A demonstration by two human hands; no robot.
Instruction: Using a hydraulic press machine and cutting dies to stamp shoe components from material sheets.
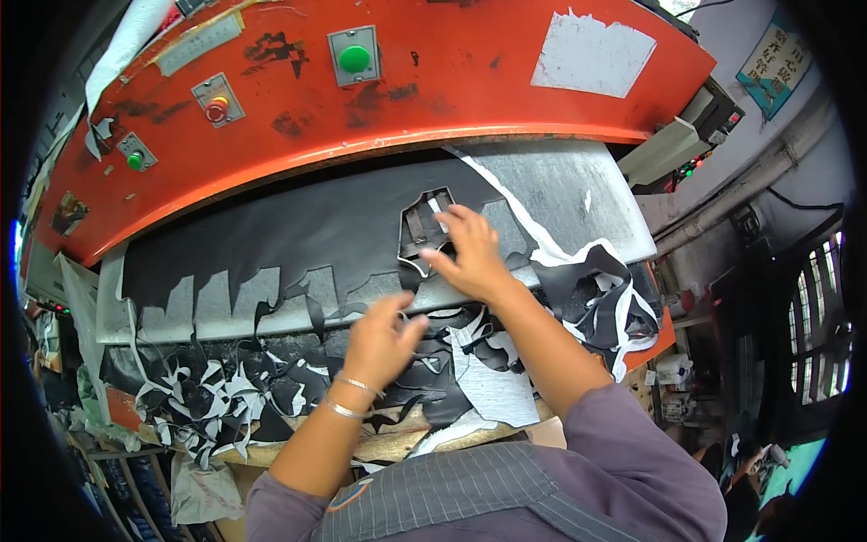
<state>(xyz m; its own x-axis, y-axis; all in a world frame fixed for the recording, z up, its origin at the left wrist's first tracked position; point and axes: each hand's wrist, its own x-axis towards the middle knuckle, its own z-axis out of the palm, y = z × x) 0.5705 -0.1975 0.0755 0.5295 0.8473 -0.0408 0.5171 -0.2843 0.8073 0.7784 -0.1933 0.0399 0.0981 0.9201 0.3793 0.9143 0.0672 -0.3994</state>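
A many-sided metal cutting die (404, 237) with crossbars rests on a sheet of black leather-like material (262, 226). My right hand (474, 257) reaches onto its right side, with the thumb and fingertips bent over the die and touching it. My left hand (377, 339) is nearer to me, above the sheet's cut front edge. Its fingers are apart, slightly blurred, with nothing in them. Angular gaps along that edge show the pale cutting board (587, 185) beneath.
An orange press beam (433, 99) with buttons spans the far side. Black and white offcuts (217, 397) pile along the near ledge. A curled scrap strip (614, 298) hangs at the right. A light grey piece (492, 384) lies among scraps near my right forearm.
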